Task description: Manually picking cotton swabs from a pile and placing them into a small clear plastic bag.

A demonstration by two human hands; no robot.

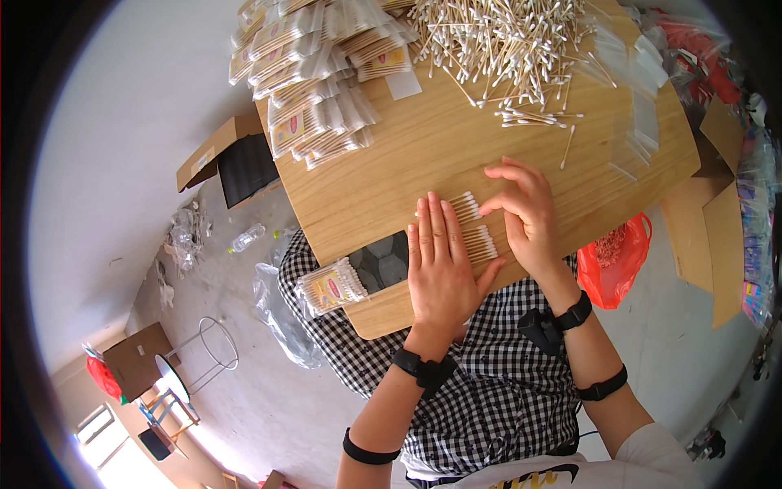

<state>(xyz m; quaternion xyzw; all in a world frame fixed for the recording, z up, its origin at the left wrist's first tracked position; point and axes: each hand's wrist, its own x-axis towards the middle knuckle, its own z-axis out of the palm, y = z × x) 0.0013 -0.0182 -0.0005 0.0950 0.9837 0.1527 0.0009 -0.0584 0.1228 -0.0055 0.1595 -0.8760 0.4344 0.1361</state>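
Note:
My left hand (440,253) lies flat over a row of cotton swabs (481,243), its fingers stretched out and side by side. White swab tips stick out past its right side in two groups. Just right of those tips, my right hand (525,213) is raised with curved fingers apart, and I see nothing in it. Left of my left hand is a dark flat piece with a hexagon pattern (381,262), partly covered by that hand. Beside it, a clear bag packed with cotton swabs (332,287) rests at the table's near left edge.
A big loose heap of cotton swabs (505,49) covers the far part of the wooden table (456,134). Filled swab bags (305,90) are piled far left, and clear empty bags (639,114) lie far right. A red plastic bag (615,265) hangs below the right edge, near an open carton (696,236).

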